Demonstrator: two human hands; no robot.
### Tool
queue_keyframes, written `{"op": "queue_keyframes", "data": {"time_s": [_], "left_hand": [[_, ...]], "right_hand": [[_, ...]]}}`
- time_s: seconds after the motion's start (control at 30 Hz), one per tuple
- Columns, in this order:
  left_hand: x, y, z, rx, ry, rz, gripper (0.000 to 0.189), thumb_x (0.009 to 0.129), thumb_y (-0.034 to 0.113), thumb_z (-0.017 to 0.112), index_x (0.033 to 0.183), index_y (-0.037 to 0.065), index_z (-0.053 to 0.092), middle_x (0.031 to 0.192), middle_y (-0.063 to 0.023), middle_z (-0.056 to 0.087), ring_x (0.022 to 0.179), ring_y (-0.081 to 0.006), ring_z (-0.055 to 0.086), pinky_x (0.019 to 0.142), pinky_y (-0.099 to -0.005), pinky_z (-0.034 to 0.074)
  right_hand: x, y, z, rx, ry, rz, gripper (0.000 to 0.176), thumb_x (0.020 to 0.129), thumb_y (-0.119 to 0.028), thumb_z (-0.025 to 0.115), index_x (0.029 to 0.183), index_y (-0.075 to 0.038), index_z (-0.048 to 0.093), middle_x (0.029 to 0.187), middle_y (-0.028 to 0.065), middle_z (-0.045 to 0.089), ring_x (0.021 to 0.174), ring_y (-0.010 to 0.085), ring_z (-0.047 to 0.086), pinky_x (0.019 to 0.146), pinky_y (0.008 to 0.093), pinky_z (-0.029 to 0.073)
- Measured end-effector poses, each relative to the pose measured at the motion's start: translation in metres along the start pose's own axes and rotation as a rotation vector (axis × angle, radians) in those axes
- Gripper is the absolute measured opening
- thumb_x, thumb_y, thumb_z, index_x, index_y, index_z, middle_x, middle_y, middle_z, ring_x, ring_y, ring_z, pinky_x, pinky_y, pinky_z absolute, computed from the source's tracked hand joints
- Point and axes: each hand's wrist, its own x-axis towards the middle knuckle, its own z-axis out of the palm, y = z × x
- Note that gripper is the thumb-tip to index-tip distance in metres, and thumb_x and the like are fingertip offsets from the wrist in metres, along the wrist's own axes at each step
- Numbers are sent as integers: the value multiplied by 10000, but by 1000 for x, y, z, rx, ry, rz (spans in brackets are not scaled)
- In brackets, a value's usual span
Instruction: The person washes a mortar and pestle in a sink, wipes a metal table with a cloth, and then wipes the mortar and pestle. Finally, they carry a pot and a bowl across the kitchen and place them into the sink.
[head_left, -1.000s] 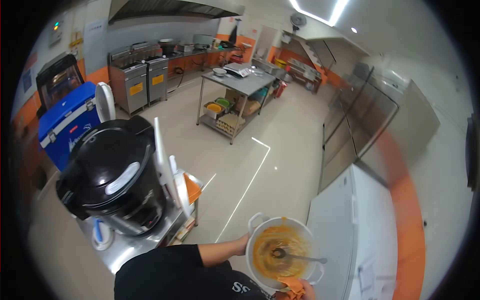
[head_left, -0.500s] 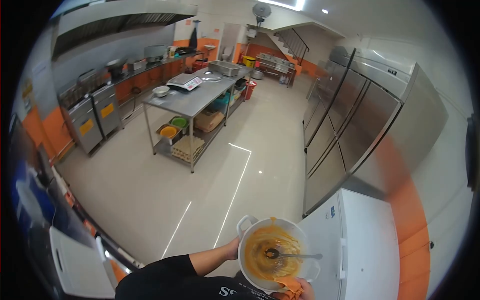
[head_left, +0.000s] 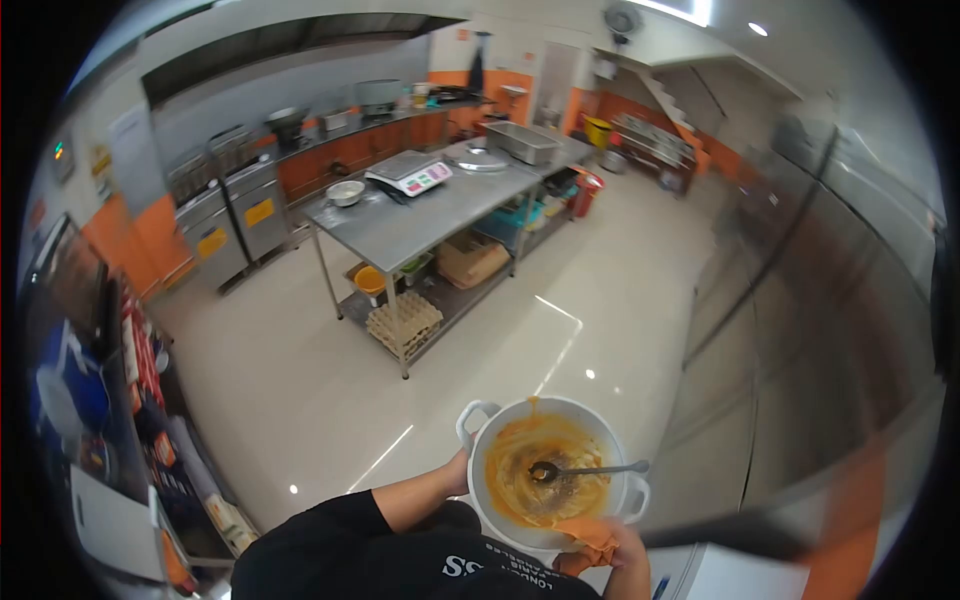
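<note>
A white two-handled pot [head_left: 482, 487] is held in front of my body, its inside smeared with orange-yellow residue. My left hand [head_left: 459, 473] grips the pot's left side below the loop handle; its fingers are mostly hidden behind the wall. In the pot rests a ladle [head_left: 600, 469], bowl near the middle and handle leaning over the right rim. Closed around an orange cloth [head_left: 590, 538], my right hand [head_left: 628, 550] is at the near right side of the pot, and the cloth lies against the rim.
A steel worktable [head_left: 400, 228] stands ahead, carrying a scale [head_left: 412, 176], a small bowl [head_left: 345, 193] and a steel tray [head_left: 522, 142]. Egg trays [head_left: 403, 322] are on its lower shelf. Tall steel fridges [head_left: 790, 330] line the right. A white chest freezer [head_left: 740, 575] is close at lower right.
My view has turned left and moved forward, so the worktable appears larger and farther right. The white freezer has slid mostly out of view. Both hands still hold the pot and cloth.
</note>
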Motion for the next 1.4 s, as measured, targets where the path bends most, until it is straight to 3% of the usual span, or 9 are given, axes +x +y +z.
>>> {"op": "queue_keyframes", "data": {"time_s": [0.27, 0.4, 0.5, 0.57, 0.73, 0.9, 1.1, 1.17, 1.4], "left_hand": [[238, 64, -54, 41, 215, 117, 484, 932, 396, 475, 1268, 49, 482, 1247, -122, 545, 1101, -219, 560, 927, -383, 483], [383, 93, -43, 97, 2, -26, 459, 943, 371, 461, 1277, 55, 474, 1248, -123, 542, 1102, -236, 560, 934, -384, 479], [487, 97, -45, 53, -2, -114, 461, 944, 375, 458, 1278, 58, 471, 1251, -123, 540, 1101, -236, 560, 931, -384, 481], [571, 86, -56, 52, -53, -157, 466, 950, 380, 445, 1287, 59, 463, 1259, -119, 533, 1109, -229, 554, 935, -377, 477], [721, 88, -76, 25, -62, -180, 509, 957, 415, 418, 1327, 65, 431, 1285, -114, 513, 1128, -224, 539, 952, -375, 461], [839, 156, -84, 48, 35, -54, 540, 951, 445, 409, 1335, 65, 424, 1290, -118, 512, 1131, -230, 539, 955, -386, 459], [970, 231, -142, -18, 136, 143, 560, 948, 465, 399, 1339, 65, 420, 1293, -121, 510, 1134, -233, 538, 956, -390, 458], [1019, 253, -169, -29, 153, 163, 566, 947, 471, 396, 1340, 65, 419, 1294, -122, 509, 1135, -234, 537, 956, -392, 458], [1239, 337, -212, -35, 125, 20, 591, 941, 503, 370, 1334, 65, 425, 1303, -134, 504, 1140, -251, 537, 955, -404, 460]], "right_hand": [[200, -177, -40, 15, 47, 3, 379, 852, -135, 566, 1174, 55, 505, 1068, 165, 627, 942, 279, 641, 828, 390, 528], [233, -259, -80, 135, 91, -4, 356, 864, -140, 550, 1152, 66, 512, 1054, 163, 634, 941, 276, 643, 839, 380, 526], [260, -315, -85, 156, 192, -69, 395, 856, -141, 556, 1193, 55, 492, 1107, 173, 613, 970, 281, 632, 866, 382, 513], [295, -346, -118, 101, 308, -245, 369, 860, -226, 524, 1093, 57, 561, 1033, 178, 643, 886, 265, 652, 780, 379, 541], [386, -464, -169, 168, 279, -250, 364, 862, -212, 524, 1111, 51, 554, 1038, 165, 643, 902, 261, 647, 781, 368, 537], [503, -607, -189, 68, 114, -43, 352, 849, -127, 569, 1142, 64, 529, 1030, 156, 644, 923, 261, 647, 816, 365, 531], [680, -762, -179, -54, -56, -60, 334, 856, -116, 568, 1140, 55, 523, 1037, 148, 637, 882, 239, 656, 780, 344, 544], [738, -798, -191, -2, -67, 134, 359, 860, -126, 560, 1168, 48, 503, 1077, 157, 621, 916, 235, 647, 799, 350, 536], [848, -945, -165, -61, 71, -153, 393, 895, -215, 501, 1159, 76, 496, 1041, 189, 634, 889, 270, 660, 768, 370, 549]]}}
